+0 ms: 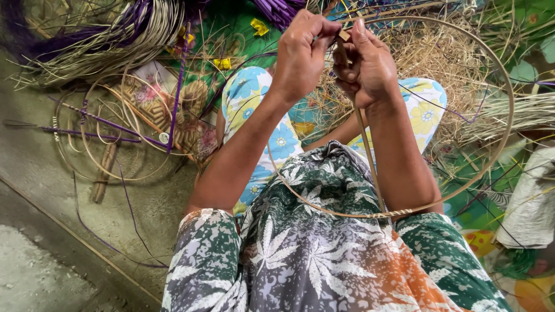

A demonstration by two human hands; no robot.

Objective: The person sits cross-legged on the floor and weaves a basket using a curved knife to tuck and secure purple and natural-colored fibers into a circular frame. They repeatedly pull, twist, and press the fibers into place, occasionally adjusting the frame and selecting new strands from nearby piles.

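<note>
Sat on the concrete floor (46, 173) with knees spread under flowered cloth, and kept the large cane hoop (512, 115) tilted across the lap. Rested its near arc, with the wrapped binding (399, 214), against the thighs, seemingly to steady the ring and free both hands for the far rim. Raised the left hand (300, 49) to that rim and closed it into a tight fist, thumb and forefinger pinched on the end of a flat cane strip (369, 153). Curled the right hand (370, 63) just beside it, touching it, fingers folded narrow around the same strip and the rim, probably to hold tension. Let the strip run straight down from the right hand to the binding at the lap. Left a bundle of pale and purple split cane (104, 34) at upper left, within arm's reach, likely as stock. Laid smaller cane rings (115, 133) crossed by purple strips flat on the floor to the left, well apart from the hands. Heaped loose straw-like shavings (439, 58) on the green patterned mat (231, 29) beyond the hoop.
</note>
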